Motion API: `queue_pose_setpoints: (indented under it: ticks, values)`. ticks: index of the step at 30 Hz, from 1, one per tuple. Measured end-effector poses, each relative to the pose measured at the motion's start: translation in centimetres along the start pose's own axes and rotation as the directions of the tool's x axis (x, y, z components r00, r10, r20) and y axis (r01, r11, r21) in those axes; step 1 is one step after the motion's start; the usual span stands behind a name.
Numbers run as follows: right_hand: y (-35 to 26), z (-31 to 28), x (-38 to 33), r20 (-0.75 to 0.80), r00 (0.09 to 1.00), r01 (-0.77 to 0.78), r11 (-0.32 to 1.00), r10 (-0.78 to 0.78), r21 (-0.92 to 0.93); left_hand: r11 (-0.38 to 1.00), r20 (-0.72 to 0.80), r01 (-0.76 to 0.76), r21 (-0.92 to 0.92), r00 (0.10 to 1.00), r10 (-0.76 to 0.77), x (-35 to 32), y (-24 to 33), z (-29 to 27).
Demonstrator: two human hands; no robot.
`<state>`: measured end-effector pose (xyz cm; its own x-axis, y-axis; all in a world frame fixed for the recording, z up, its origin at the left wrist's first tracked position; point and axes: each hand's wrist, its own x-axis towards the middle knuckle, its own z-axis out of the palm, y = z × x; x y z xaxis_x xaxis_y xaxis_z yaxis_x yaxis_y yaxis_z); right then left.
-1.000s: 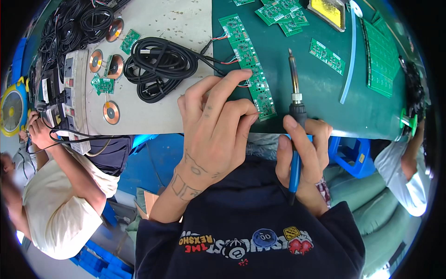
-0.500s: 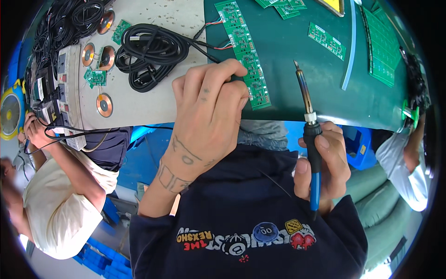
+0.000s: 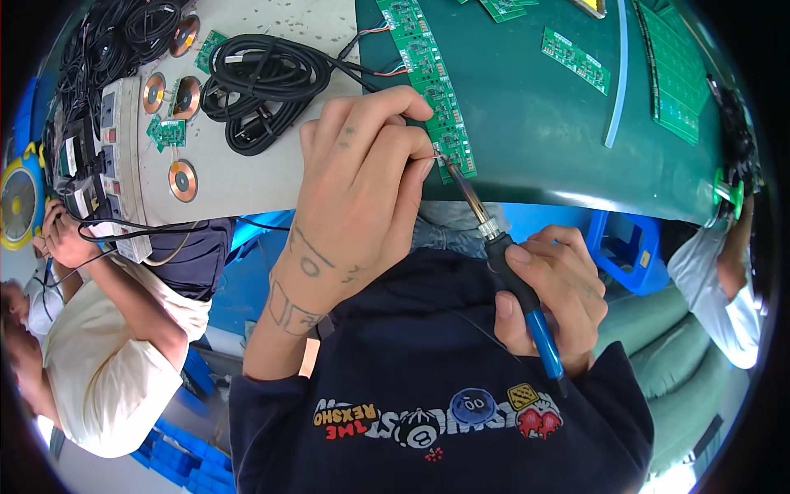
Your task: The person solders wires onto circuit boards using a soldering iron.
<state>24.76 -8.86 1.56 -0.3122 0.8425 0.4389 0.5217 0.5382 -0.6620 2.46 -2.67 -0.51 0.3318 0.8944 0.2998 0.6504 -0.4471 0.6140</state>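
Our right hand (image 3: 547, 300) has swung the blue-handled soldering iron (image 3: 502, 255) down from upright, fingers clenched round its grip, so its tip now meets the near end of the long green circuit board strip (image 3: 432, 82) on the dark green tabletop (image 3: 543, 132). Our left hand (image 3: 362, 189) stays over that end, fingers pinched on what looks like thin solder wire (image 3: 434, 154) at the joint. We judge soldering has begun.

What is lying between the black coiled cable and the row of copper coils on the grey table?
In the head view, a small green circuit board lies between the black coiled cable and the copper coils on the grey table.
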Motion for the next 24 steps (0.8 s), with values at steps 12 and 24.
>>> queue_pose_setpoints:
  ticks: [12, 24]
  values:
    - [0.17, 0.18, -0.53, -0.008, 1.000, -0.018, 0.999, 0.018, 0.036, 1.000, -0.051, -0.014, -0.004, 0.999, 0.014, -0.17, -0.25, 0.40]
    - [0.52, -0.20, -0.35, 0.020, 1.000, 0.015, 0.998, -0.016, 0.069, 1.000, -0.081, -0.001, -0.024, 0.997, -0.001, -0.06, -0.21, 0.47]
